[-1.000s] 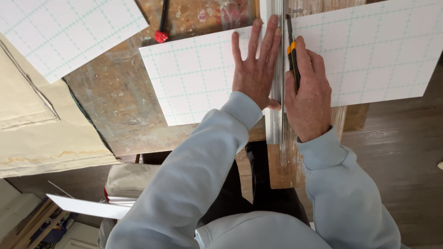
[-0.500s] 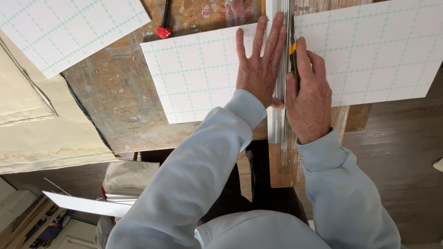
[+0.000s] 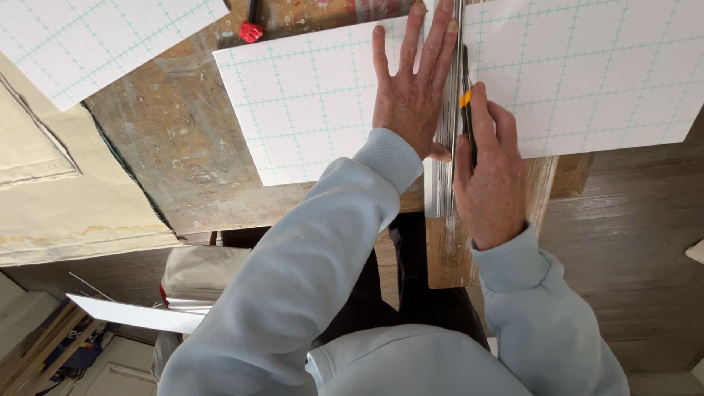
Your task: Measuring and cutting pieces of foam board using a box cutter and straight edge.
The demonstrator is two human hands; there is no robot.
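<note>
We press our left hand (image 3: 413, 95) flat, fingers spread apart, on the white gridded foam board (image 3: 315, 103), with the fingertips reaching up along the long metal straightedge (image 3: 445, 125) that runs away from us across the sheet. Our right hand (image 3: 490, 172) sits just right of that ruler, fingers curled tight around a black-and-orange utility knife (image 3: 466, 103), forefinger laid along its back, the tool lying right against the ruler's edge; the blade tip itself is too small to make out. The board lies across a worn, paint-stained wooden workbench (image 3: 176, 139), its near edge hanging a little past the bench on the right, and a narrow wooden plank (image 3: 447, 249) juts toward us under the ruler. At upper left, a second white gridded sheet (image 3: 88, 37) lies apart from ours, and a red-tipped tool (image 3: 251, 29) rests on the bench between the two. Left of the bench we see a tan dust sheet (image 3: 66, 198). Below us a beige open bag (image 3: 202, 275) sits on the floor, its contents hidden, with a white strip (image 3: 132, 315) poking out beside it.
</note>
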